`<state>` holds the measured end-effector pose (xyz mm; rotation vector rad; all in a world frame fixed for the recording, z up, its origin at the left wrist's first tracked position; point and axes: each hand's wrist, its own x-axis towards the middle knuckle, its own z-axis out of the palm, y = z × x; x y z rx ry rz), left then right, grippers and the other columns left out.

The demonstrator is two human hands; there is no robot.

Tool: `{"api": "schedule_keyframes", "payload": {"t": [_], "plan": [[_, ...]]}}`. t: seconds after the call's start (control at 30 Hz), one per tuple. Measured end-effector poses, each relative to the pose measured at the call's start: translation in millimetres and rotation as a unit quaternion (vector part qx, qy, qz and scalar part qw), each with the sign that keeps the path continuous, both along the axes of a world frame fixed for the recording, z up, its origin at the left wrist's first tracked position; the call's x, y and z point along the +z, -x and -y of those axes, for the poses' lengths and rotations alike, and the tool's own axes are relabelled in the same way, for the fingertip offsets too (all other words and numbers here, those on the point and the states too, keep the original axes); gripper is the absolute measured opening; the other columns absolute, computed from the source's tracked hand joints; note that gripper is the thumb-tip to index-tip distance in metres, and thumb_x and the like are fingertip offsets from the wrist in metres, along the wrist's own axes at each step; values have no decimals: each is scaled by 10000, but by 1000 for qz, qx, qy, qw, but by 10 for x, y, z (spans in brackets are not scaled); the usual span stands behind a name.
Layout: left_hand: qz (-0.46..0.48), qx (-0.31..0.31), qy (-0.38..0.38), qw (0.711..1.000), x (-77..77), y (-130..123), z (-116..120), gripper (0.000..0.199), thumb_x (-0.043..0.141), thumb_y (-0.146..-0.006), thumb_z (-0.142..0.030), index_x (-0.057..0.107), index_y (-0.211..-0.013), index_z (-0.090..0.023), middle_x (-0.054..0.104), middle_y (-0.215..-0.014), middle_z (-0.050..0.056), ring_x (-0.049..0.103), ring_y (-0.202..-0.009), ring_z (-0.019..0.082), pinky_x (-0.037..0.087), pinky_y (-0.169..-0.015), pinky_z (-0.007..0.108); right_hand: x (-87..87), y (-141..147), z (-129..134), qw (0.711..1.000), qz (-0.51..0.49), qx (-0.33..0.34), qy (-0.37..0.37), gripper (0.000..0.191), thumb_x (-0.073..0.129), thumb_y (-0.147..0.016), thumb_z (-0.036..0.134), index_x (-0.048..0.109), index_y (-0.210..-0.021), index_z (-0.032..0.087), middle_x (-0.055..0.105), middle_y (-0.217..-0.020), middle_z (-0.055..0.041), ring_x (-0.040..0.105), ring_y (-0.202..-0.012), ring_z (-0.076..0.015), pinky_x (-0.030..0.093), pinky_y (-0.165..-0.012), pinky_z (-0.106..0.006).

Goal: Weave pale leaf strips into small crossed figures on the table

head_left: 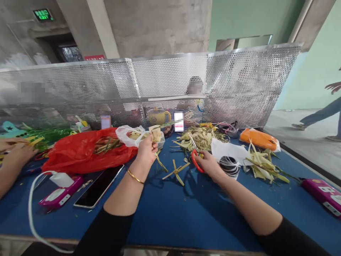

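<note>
Measure everything from the flat, straw-coloured cross of leaf strips on the blue tabletop: your left hand is to its left and beyond it, thumb and fingers clamped on a pale, folded piece of dried leaf, while your right hand is to its right, fingers closed round the red-handled metal scissors. The likeliest trouble is a dry strip splitting or crumpling, if you pinch that leaf too hard or bend it sharply. The scissors' blades also reach the near edge of the tangled heap of pale, dried husks, beyond the cross and to its right, so a careless swing could snag loose pieces; a low sweep of either hand might knock the cross itself askew. The scissors point away from you, leaning left, their long axis running outward past the cross's right side (whether the blades are parted, I cannot tell). A thin greenish strip stretches rightward from the folded leaf, nearly level, beyond the cross, though I can't tell whether the two are joined.
</note>
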<state>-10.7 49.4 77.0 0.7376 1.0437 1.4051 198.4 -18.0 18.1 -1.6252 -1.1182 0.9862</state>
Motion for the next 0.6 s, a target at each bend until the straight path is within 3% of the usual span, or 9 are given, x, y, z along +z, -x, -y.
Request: {"api": "schedule_keyframes", "payload": {"t": [0.2,0.37,0.47,0.6], "plan": [[33,18,-7,999,-162,15,134,132,615,-671,-229,501,-675,-162,437,-530,-66,257,-336,8,113,-317,132,-84,0,52,993,110,-13,-41,430,754,-566,193,661,-986,185,514,-543,59,455,-527,-129,258,-508,-250],[30,58,-7,998,-175,36,69,133,608,-660,-209,482,-647,-169,432,-511,-69,258,-334,10,112,-323,141,-57,8,56,996,65,-29,-58,470,693,-644,363,622,-1058,153,538,-573,47,482,-516,-136,321,-497,-249],[10,75,-7,997,-83,-51,11,142,582,-660,-159,450,-609,-176,407,-478,-74,259,-329,15,100,-331,149,-2,19,71,996,1,-30,-85,581,655,-658,482,580,-1106,119,518,-587,46,456,-487,-123,332,-467,-247],[-41,58,-25,997,196,-289,-160,182,579,-644,-87,442,-556,-169,403,-448,-63,284,-350,26,129,-353,165,76,33,131,988,-74,-36,-128,631,614,-664,587,547,-1106,142,494,-630,52,404,-468,-97,331,-440,-238]]}}
